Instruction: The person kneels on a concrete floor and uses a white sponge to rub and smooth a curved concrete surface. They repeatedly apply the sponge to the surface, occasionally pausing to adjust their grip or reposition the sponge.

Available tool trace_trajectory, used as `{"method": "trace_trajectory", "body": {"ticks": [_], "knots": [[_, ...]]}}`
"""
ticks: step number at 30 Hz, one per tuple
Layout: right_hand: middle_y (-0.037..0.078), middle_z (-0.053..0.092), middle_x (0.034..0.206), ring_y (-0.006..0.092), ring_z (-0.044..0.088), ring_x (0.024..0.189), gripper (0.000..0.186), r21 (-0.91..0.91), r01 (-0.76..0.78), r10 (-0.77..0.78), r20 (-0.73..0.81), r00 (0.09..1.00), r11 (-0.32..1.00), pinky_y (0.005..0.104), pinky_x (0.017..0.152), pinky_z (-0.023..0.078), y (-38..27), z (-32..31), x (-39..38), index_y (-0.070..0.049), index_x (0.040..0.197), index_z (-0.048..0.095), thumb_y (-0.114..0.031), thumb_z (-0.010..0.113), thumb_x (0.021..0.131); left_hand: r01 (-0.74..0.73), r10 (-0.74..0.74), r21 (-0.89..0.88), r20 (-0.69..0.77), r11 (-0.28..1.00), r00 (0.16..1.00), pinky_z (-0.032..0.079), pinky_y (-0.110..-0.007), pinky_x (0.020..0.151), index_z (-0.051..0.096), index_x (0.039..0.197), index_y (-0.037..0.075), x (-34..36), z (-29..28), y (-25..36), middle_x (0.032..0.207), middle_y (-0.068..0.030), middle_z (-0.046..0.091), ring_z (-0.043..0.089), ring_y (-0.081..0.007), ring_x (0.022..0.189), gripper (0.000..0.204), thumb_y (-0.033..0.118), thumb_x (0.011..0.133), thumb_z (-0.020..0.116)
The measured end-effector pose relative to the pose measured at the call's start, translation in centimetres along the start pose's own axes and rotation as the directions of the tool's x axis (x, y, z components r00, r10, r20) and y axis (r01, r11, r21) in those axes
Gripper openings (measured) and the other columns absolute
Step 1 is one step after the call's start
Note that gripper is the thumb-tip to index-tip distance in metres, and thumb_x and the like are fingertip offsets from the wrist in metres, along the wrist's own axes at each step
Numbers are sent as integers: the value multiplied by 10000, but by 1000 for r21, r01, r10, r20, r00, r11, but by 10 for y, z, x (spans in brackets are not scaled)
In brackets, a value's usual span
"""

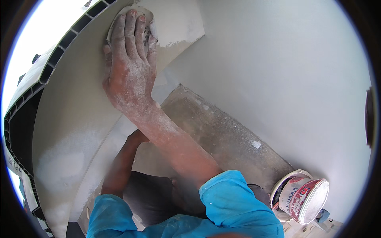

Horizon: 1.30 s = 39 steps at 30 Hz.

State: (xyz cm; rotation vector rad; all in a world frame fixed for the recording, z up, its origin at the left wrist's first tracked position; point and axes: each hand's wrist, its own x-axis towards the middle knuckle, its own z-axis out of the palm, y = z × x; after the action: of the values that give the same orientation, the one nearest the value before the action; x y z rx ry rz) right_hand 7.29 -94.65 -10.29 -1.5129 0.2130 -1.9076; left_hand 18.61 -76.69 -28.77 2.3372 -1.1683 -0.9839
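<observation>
Dusted with white powder, my right hand (133,65) presses a curled, rounded piece of sandpaper (149,18) flat to the pale wall surface (174,23) at the top. Its fingers lie close together over the sheet, and dark print shows on the sheet's back beside them. Lower down, my left hand (139,136) is mostly covered by my right forearm. What shows of it is near the lower part of the same wall, and its fingers are hidden.
A smooth pale wall (285,79) rises on the right, meeting a dusty grey floor (206,127) spotted with white. Plastic tubs, one red and white (301,198), are at lower right. A black hollow-celled edge (59,51) curves along the left.
</observation>
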Motion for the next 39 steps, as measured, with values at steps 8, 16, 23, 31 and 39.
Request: {"method": "trace_trajectory", "body": {"ticks": [8, 16, 23, 31, 39], "knots": [[287, 433, 1520, 400, 463, 1367, 601, -230, 17, -14, 14, 1000, 973, 545, 1073, 366, 62, -18, 48, 74, 1455, 442, -59, 620, 897, 88, -123, 308, 94, 947, 988, 462, -431, 1035, 492, 1454, 34, 10, 9, 79, 1320, -241, 636, 626, -382, 1185, 558, 334, 991, 581], [266, 448, 1519, 403, 454, 1330, 670, -197, -16, 3, -65, 998, 980, 552, 1021, 340, 62, -19, 64, 73, 1472, 414, 1, 632, 843, 75, -116, 425, 71, 902, 991, 478, -435, 1012, 517, 1440, 50, 8, 9, 73, 1307, -241, 644, 628, -356, 1208, 555, 369, 990, 574], [242, 531, 1432, 379, 506, 1240, 679, -188, -84, 108, 118, 987, 979, 522, 989, 348, 54, -33, 79, 69, 1414, 487, 38, 640, 752, 157, -167, 403, -10, 902, 986, 473, -410, 1027, 501, 1463, 62, -5, 4, 62, 1323, -190, 654, 642, -337, 1188, 560, 383, 1007, 557], [208, 628, 1276, 363, 536, 1141, 505, -225, 125, -181, -248, 952, 966, 506, 903, 363, 62, -10, 63, 37, 1243, 596, 41, 628, 740, 286, -317, 368, 23, 885, 948, 463, -405, 1047, 483, 1481, 73, -1, 1, 77, 1344, -195, 641, 627, -325, 1220, 581, 383, 1001, 582], [182, 486, 1518, 406, 443, 1332, 646, -65, 73, -75, -32, 997, 995, 589, 1007, 301, 20, -3, 1, 3, 1484, 434, -47, 638, 873, 246, -264, 367, -1, 897, 965, 490, -391, 992, 492, 1478, 77, 1, -9, 55, 1315, -185, 665, 656, -285, 1177, 599, 389, 982, 615]]}}
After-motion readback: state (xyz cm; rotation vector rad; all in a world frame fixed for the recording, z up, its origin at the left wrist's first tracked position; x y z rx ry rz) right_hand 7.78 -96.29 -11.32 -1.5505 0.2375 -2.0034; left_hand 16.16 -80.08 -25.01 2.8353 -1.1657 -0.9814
